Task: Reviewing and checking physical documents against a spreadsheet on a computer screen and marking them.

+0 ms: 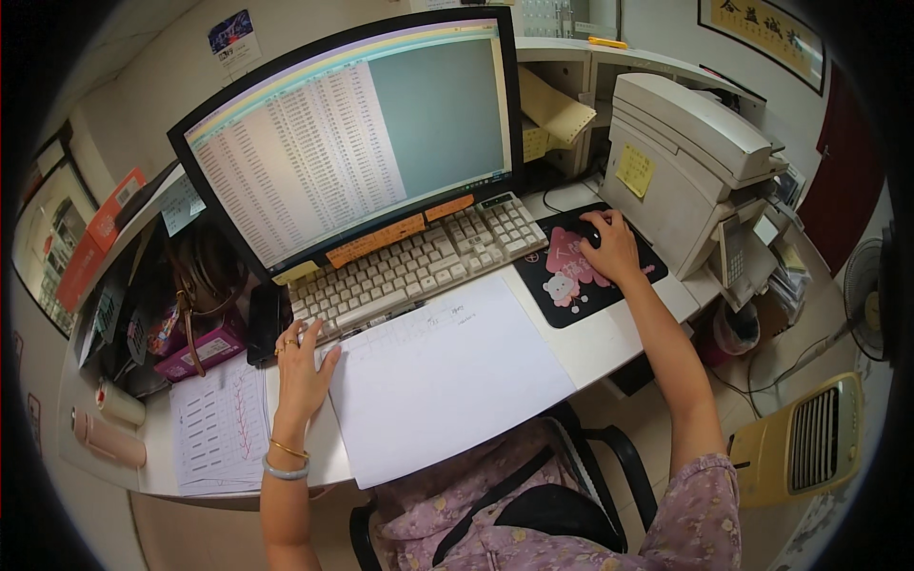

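The mouse [595,233], dark and partly hidden, sits on the upper part of the mouse pad [535,297], directly beneath the right grip [616,249]. The right grip is closed over the mouse from above, its fingers bent around the body; whether a button is pressed cannot be told.

The keyboard [419,271], pale and wired, stands to the left of the pad, tilted in line with the monitor [443,105] behind it. The left grip [303,376] is at the keyboard's near left corner, relaxed and holding nothing, fingers slightly bent and thumb set apart. Its fingertips reach the keyboard's edge; whether they bear on a key cannot be determined. A bangle [286,473] is worn on the left wrist.

A large white sheet [457,390], with faint marks along its upper part, lies on the counter [609,344] between the two forearms, in front of the keyboard. Printed papers [217,433] with red marking lie left of the left forearm; a pink bottle [112,440] lies beyond them.

The monitor displays a dense table beside a plain grey-green area. Orange notes [376,241] line its lower frame. Right of the pad stands a printer [666,143] bearing a yellow note [635,171].
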`<state>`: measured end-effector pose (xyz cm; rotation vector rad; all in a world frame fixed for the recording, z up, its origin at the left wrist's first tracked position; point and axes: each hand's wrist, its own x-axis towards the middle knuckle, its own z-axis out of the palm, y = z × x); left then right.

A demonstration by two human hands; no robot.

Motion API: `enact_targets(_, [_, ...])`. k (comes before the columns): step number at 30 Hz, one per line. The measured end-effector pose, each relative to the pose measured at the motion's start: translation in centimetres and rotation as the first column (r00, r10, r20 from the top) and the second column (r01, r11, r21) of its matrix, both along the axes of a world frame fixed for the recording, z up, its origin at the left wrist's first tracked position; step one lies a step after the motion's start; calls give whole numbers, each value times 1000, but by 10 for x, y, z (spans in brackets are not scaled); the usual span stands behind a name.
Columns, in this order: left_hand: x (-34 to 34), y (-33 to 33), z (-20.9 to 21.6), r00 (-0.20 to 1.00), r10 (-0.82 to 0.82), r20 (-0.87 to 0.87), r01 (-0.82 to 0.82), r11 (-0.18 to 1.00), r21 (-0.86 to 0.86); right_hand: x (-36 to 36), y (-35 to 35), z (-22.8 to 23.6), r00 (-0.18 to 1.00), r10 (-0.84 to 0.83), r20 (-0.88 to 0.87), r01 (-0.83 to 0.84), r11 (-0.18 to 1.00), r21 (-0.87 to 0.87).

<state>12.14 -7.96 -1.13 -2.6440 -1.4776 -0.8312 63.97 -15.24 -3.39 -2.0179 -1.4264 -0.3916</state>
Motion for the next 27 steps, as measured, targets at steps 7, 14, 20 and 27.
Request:
enact_targets(7, [1, 1, -2, 1000, 9, 10, -9, 1000, 1, 0, -1, 0, 1000, -9, -13, 9, 1000, -8])
enact_targets(14, [2, 2, -1, 999, 8, 35, -8, 1000, -8, 3, 2, 0, 1000, -3, -4, 3, 1000, -6])
enact_targets(20, [1, 3, -3, 999, 34, 35, -33, 999, -30, 0, 4, 3, 998, -8, -56, 8, 1000, 14])
enact_targets(27, [-1, 2, -2, 999, 43, 32, -41, 996, -83, 4, 7, -2, 1000, 17, -3, -17, 1000, 17])
